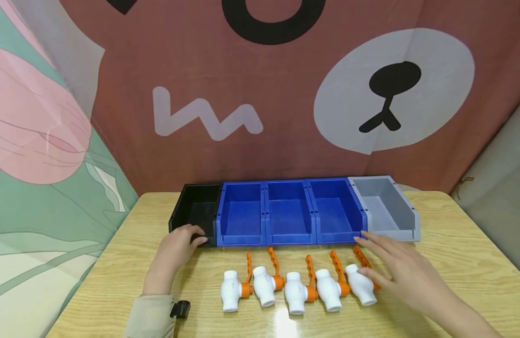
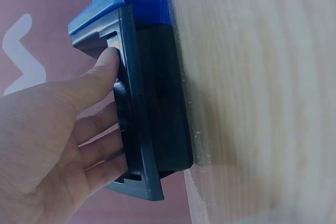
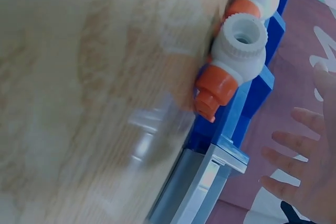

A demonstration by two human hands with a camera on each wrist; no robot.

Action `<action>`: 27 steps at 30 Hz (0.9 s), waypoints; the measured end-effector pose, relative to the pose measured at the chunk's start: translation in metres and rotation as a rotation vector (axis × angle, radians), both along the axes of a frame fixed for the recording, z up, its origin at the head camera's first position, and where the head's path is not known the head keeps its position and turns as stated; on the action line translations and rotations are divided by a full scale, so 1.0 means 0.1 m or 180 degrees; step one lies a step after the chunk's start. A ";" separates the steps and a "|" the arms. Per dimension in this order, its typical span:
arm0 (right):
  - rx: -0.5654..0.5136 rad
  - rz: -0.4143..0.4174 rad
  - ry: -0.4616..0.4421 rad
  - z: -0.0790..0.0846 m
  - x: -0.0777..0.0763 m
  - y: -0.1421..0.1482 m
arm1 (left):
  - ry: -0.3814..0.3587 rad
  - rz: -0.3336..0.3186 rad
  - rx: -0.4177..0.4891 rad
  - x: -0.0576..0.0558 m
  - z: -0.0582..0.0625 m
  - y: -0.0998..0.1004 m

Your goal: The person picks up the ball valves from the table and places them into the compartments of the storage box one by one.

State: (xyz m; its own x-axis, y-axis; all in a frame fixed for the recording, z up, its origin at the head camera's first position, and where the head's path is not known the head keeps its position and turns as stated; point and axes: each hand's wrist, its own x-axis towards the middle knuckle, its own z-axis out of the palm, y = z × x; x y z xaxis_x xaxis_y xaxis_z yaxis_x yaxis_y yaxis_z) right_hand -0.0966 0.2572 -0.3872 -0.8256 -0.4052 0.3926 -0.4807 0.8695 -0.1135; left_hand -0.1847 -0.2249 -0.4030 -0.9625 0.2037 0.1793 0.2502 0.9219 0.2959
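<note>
At the left end of a joined row of bins, my left hand grips the front lip of the black bin. Its thumb lies on the lip and its fingers reach over into the bin, the fingertips hidden. My right hand is over the right side of the table, fingers straight and spread, holding nothing. Its fingertips overlap the front corner of the rightmost blue bin in the head view. Beneath its thumb lies the rightmost white ball valve with an orange handle; several more such valves lie beside it.
Two further blue bins stand between the black bin and the rightmost blue one. A grey bin ends the row at the right. Behind the wooden table hangs a printed brown cloth.
</note>
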 end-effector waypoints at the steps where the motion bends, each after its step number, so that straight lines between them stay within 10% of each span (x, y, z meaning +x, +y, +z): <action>1: 0.0012 0.0026 0.0007 -0.01 0.00 0.00 | 0.0003 -0.0005 0.0009 0.00 0.00 0.00; 27: 0.0387 0.0409 -0.0119 -0.19 0.11 0.01 | -0.0059 0.0011 0.0034 0.00 0.02 0.01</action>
State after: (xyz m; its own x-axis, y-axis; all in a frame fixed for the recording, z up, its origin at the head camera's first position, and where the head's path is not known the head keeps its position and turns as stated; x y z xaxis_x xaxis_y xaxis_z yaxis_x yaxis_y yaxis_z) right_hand -0.0853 0.2581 -0.4062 -0.7771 -0.5509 0.3042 -0.5862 0.8096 -0.0312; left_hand -0.1846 -0.2240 -0.4008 -0.9664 0.1984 0.1635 0.2412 0.9195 0.3103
